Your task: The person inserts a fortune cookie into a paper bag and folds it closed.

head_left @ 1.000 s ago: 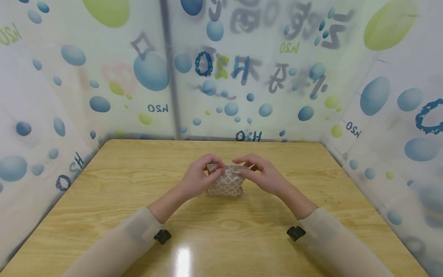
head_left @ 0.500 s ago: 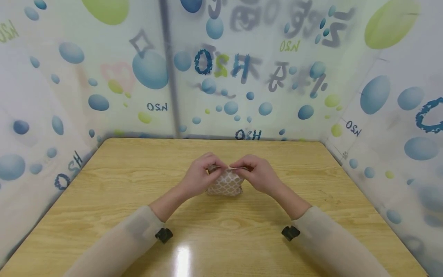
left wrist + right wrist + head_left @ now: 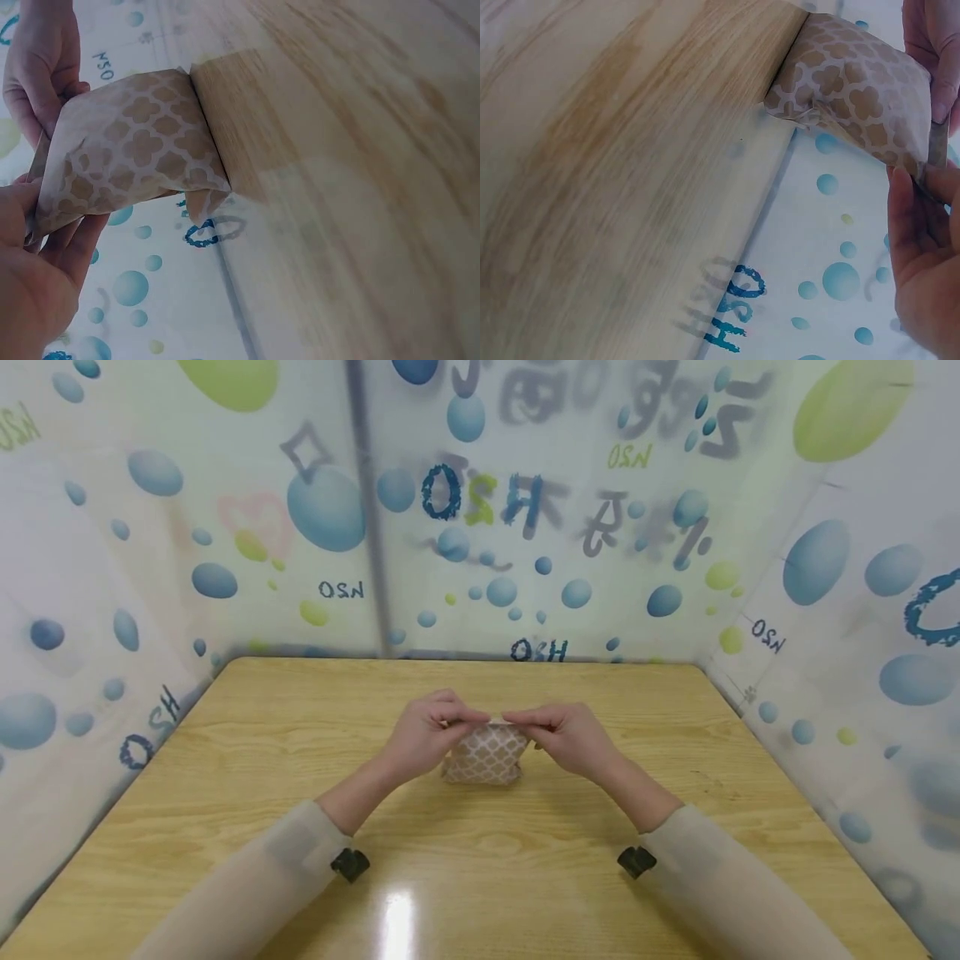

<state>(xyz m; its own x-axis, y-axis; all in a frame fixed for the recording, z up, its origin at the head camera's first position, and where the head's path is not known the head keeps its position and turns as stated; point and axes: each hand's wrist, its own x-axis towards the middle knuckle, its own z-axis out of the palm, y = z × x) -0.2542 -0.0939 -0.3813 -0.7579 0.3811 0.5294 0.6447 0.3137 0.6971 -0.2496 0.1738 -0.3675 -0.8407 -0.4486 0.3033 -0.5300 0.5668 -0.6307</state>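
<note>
A small brown paper bag (image 3: pixel 483 758) with a white lattice pattern stands on the table, its body plump. My left hand (image 3: pixel 422 737) pinches the left part of its top edge between thumb and fingers. On the other side, my right hand (image 3: pixel 573 739) pinches the right part of the same edge, the two sets of fingertips close to each other. The left wrist view shows the bag (image 3: pixel 139 142) with a creased front and a pointed lower corner. In the right wrist view, a folded strip (image 3: pixel 937 142) runs along the bag's top between the hands.
The wooden table (image 3: pixel 495 877) extends all around the bag, with a bright light reflection near the front. Behind and at both sides hang white sheets (image 3: pixel 570 543) printed with blue and green dots and lettering. Each sleeve carries a small black device (image 3: pixel 350 864) at the wrist.
The right fingers, partly lifted one second ago, came down to pinch the bag's top edge. Both hands' fingertips met at its middle, then drew slightly apart along it.
</note>
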